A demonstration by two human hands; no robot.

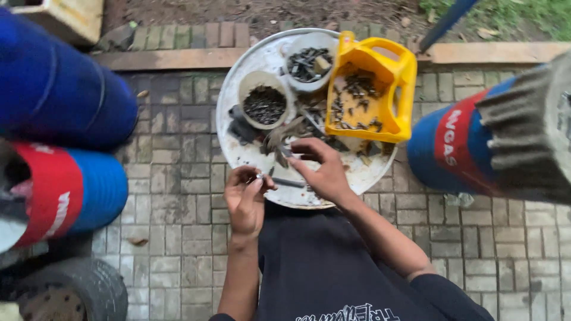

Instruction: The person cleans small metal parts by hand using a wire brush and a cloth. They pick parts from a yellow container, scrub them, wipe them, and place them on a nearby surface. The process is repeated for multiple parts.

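Item: sorting of small metal hardware, seen from above.

Round tray (238, 107): pale, dirty, resting on the brick paving (178, 196) in front of the seated person. It carries two white cups, near cup (264, 102) and far cup (309, 62), both filled with dark small parts, and a cut-open yellow jug (380, 119) lying on its side with more dark pieces inside. Loose scrap (297, 128) lies on the tray between the cups and the jug.

Left hand (245, 199): at the tray's near edge, fingers closed together on a small pale piece (259, 176); too small to tell its kind.

Right hand (318, 169): over the tray's near part, grip curled down and touching the loose scrap; whether it is clamped on anything cannot be told. A thin dark rod (288, 182) lies on the tray just beside it, between the two hands.

Step, as judged: picking over and sorting pieces. The next move would call for a fine pinch on one piece without dragging its neighbours.

Surroundings: blue drums, left (59, 89) and right (452, 148), and a tyre (71, 291).
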